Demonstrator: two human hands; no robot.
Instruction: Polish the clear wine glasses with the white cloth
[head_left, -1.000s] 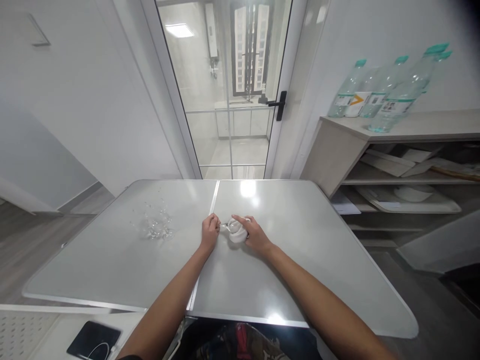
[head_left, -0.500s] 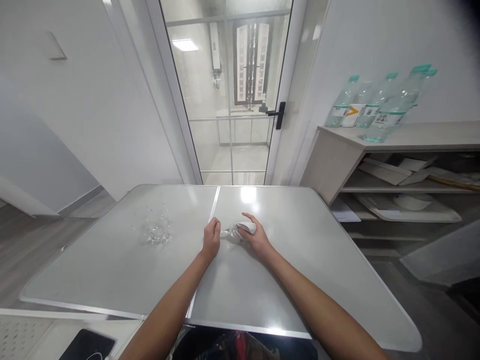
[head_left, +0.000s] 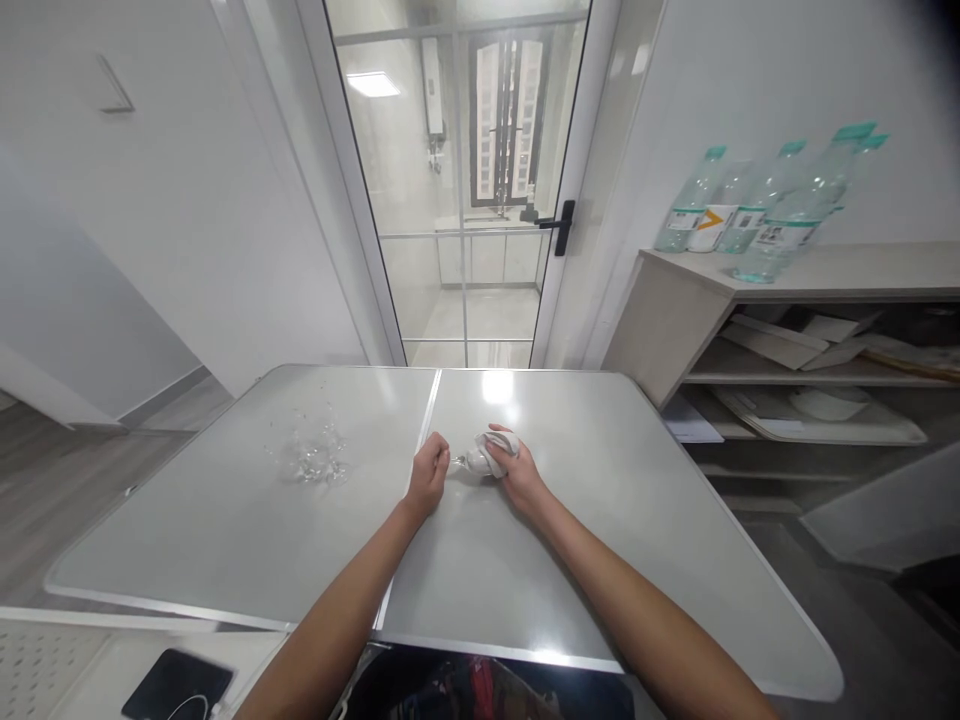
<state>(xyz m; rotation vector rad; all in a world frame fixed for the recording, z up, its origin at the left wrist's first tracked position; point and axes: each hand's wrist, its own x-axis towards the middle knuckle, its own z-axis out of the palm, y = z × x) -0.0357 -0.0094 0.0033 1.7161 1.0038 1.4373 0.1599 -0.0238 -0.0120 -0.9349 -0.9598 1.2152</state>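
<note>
A clear stemmed glass (head_left: 472, 461) lies on its side between my hands, a little above the folding table (head_left: 525, 560). My left hand (head_left: 429, 472) is closed round the stem end, hiding the foot. My right hand (head_left: 517, 472) grips the bowl end through a crumpled white cloth or tissue (head_left: 504, 446), which covers most of the bowl. Its rim is hidden by the cloth and fingers.
A heap of clear, glittering pieces (head_left: 313, 458) lies on the table's left half, with small bits scattered round it; I cannot tell the material. Several plastic bottles (head_left: 787, 235) stand on the right shelf unit (head_left: 675, 320). A dark tablet-like object (head_left: 177, 684) sits at lower left.
The white cloth is now bunched round the bowl, and my right fingers have closed over it. Both hands have shifted slightly right with the glass.
</note>
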